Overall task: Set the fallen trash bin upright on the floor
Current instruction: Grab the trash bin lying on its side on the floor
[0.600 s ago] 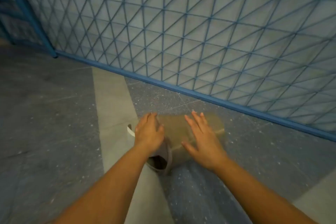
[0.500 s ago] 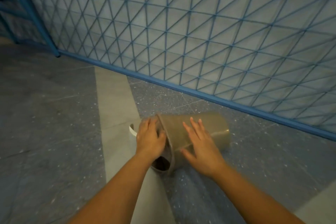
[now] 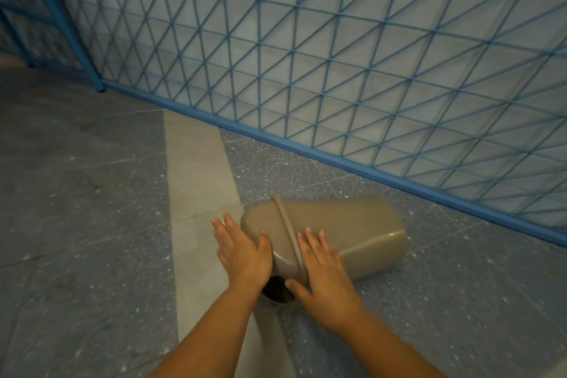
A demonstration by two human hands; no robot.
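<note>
A blue mesh fence (image 3: 337, 55) runs along the speckled floor (image 3: 76, 224). The tan trash bin (image 3: 352, 236) lies on its side near the fence's bottom rail. The left hand (image 3: 242, 250) and right hand (image 3: 325, 276) press flat, fingers spread, on its lidded end.

My left grip (image 3: 242, 250) and right grip (image 3: 325, 279) are bare hands: no gloves, rings or watch. My forearms are bare too, with no sleeves showing anywhere in view.

Smooth, faintly glossy plastic trash bin (image 3: 352, 233)
</note>
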